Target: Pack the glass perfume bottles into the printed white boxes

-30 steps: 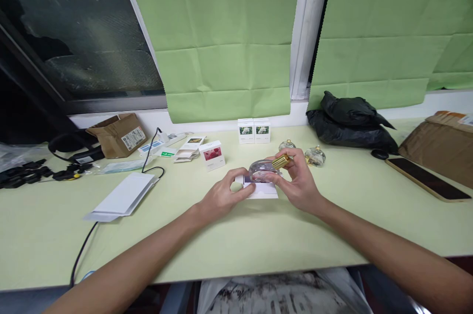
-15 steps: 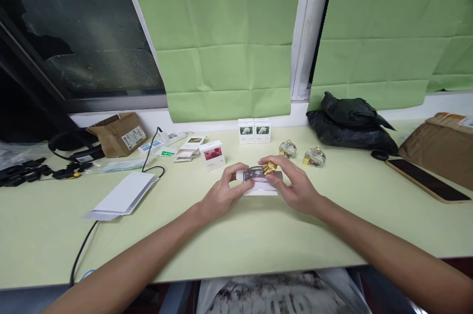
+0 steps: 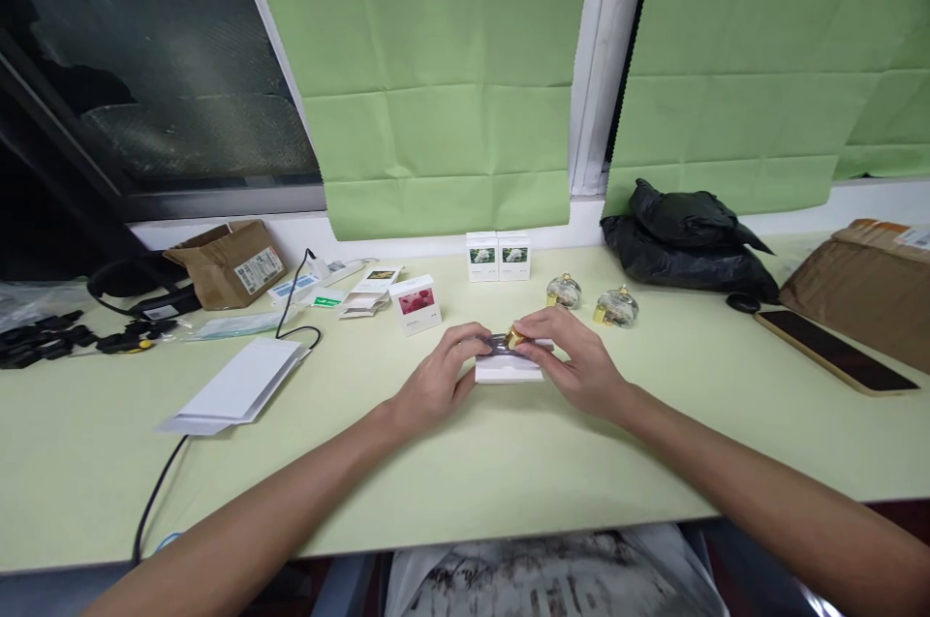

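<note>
A clear glass perfume bottle (image 3: 498, 344) lies on its side over a white paper box (image 3: 509, 372) near the middle of the table. My left hand (image 3: 434, 377) has its fingers closed round the bottle's left end, hiding that part. With thumb and fingers my right hand (image 3: 577, 360) pinches the gold cap (image 3: 513, 338) at the other end. Whether the cap is apart from the bottle I cannot tell. Beyond my hands stand two round glass bottles with gold trim, one nearer (image 3: 564, 291) and one farther right (image 3: 616, 306).
Behind stand a pair of white boxes with flower pictures (image 3: 498, 256) and a white box with a red picture (image 3: 417, 304). Folded white card (image 3: 239, 385) and a cable lie left. A black bag (image 3: 687, 244), a phone (image 3: 835, 353) and a brown parcel (image 3: 864, 293) are right.
The gold cap has tilted and shifted slightly left in my right fingers. My left thumb has come down from the bottle's near side. The view has moved slightly.
</note>
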Available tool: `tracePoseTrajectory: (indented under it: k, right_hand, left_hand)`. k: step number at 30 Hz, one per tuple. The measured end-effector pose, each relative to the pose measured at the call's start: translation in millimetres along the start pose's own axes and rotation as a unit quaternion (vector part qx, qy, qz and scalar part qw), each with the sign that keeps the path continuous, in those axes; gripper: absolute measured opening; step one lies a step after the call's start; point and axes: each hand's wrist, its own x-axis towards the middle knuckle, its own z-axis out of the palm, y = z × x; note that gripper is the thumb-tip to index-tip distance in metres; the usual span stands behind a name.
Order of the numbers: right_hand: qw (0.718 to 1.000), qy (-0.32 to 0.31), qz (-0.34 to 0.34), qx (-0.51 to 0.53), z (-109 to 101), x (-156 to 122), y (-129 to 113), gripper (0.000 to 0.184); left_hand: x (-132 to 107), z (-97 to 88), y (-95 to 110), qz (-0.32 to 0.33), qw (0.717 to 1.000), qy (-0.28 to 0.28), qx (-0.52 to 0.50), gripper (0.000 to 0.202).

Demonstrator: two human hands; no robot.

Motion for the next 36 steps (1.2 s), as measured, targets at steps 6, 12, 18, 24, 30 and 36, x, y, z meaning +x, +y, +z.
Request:
tracePoseTrajectory:
  k: [6, 12, 18, 24, 30, 36]
  right_hand:
    - [0.999, -0.032, -0.028, -0.012, -1, 4, -2, 0.03]
    - [0.997, -0.066, -0.018, -0.021, -4, 8, -5, 0.021]
    - [0.998, -0.028, 0.048, -0.018, 0, 2, -2, 0.02]
    - [0.992, 0.005, 0.126, 0.014, 4, -8, 2, 0.023]
    - [0.997, 0.036, 0.071, 0.019, 3, -9, 3, 0.008]
    - [0.998, 0.05, 0.026, -0.02, 0, -7, 0, 0.012]
  left_hand:
    - [-4, 2.2, -1, -0.001, 1.0, -0.005, 0.024, 0.04]
    - [-1, 0.9, 0, -0.009, 1.0, 0.008, 0.018, 0.041]
    - [1, 4.3, 1, -0.11, 0.989, 0.054, -0.088, 0.046]
    - [3, 6.9, 2, -0.188, 0.968, 0.084, -0.144, 0.047]
    - [3, 4.8, 1, -0.143, 0.98, 0.081, -0.114, 0.043]
    - [4, 2.3, 1, -0.098, 0.99, 0.066, -0.079, 0.035]
